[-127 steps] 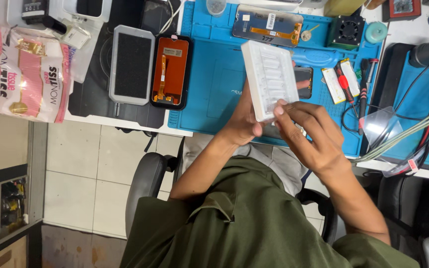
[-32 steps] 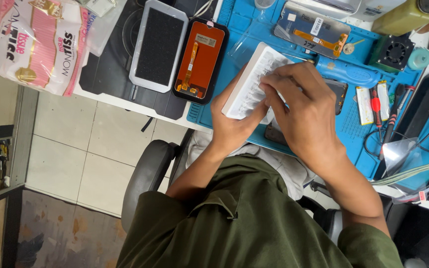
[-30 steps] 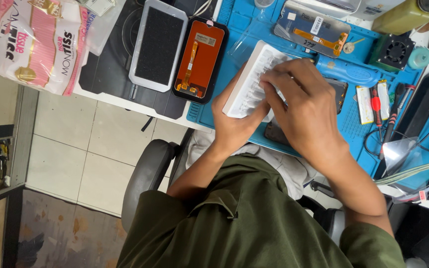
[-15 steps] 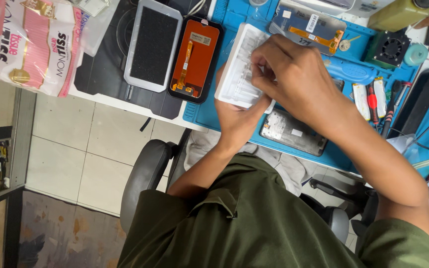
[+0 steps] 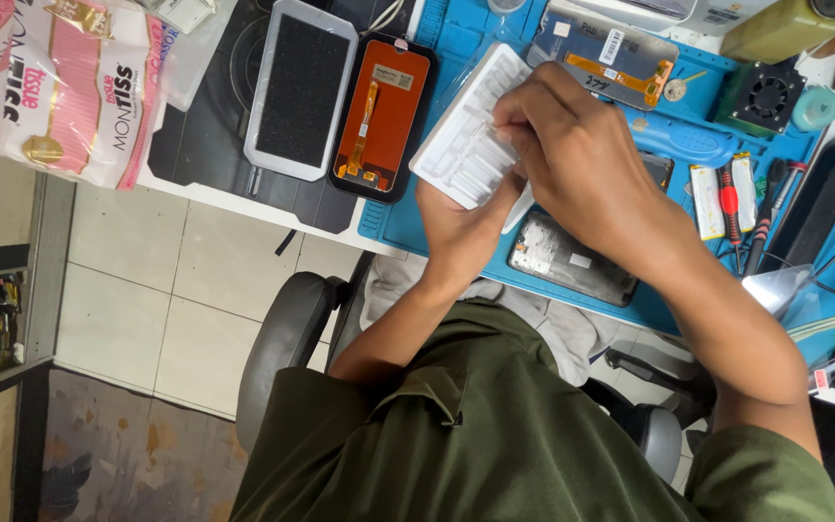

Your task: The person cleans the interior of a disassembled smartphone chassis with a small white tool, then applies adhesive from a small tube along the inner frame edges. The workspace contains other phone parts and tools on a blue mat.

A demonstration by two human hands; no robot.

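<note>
A white plastic tray with moulded compartments (image 5: 464,135) is held tilted over the blue work mat (image 5: 456,39). My left hand (image 5: 461,227) grips its near end from below. My right hand (image 5: 582,164) lies over the tray's right side, fingers curled onto its edge. Under my hands a phone frame with its inner parts showing (image 5: 572,259) lies on the mat. An orange-backed display panel (image 5: 384,116) and a white-framed screen (image 5: 302,89) lie to the left of the tray.
Another opened phone (image 5: 611,58) lies at the back of the mat. Screwdrivers (image 5: 730,203), a small black fan (image 5: 768,97) and an olive bottle (image 5: 785,27) are at the right. A pink tissue pack (image 5: 70,87) sits far left. A chair (image 5: 292,338) stands below.
Both hands have carried the white tray a little left and towards the back of the mat, which uncovers the phone frame underneath. The right hand has shifted along the tray's edge.
</note>
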